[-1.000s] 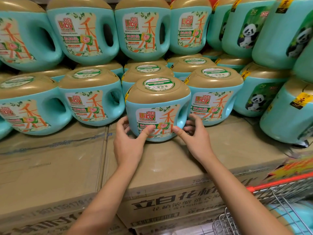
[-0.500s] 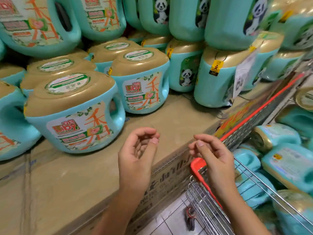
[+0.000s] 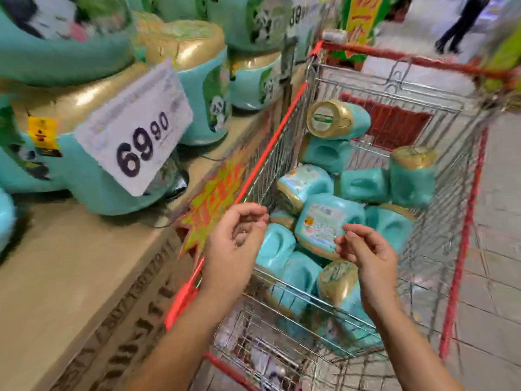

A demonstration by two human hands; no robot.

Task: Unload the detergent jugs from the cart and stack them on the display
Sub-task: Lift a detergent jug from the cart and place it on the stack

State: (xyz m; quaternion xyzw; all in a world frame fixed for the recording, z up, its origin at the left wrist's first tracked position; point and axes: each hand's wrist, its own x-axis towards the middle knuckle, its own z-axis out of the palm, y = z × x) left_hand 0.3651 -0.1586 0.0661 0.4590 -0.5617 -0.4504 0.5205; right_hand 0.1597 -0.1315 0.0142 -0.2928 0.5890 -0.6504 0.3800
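both hands empty, over the near end of the silver wire shopping cart with red plastic trim. left hand: fingers loosely curled, thumb close to the fingertips, nothing gripped, hanging above the cart's left red rail. right hand: same loose curl, nothing held, above the jug pile. the hands are apart from each other; can't tell if the right fingertips brush the jug under them.

teal plastic detergent jugs with gold caps lie jumbled in the cart basket, mostly on their sides, some label up, some bottom up. the top jug at the far left of the pile lies with its gold cap toward the camera. the jug at the right stands about upright near the wire wall.

just left of the cart is the display of tan cardboard cartons, dark print on the side. panda-label teal jugs stand on it, stacked at least two high. a white price card reading 69 90 hangs in front of the nearest jug. an orange and yellow starburst promo tag sits at the carton edge, beside the left hand. grey tiled floor to the right. blurred dark legs of a person far back. heavy motion blur all over.
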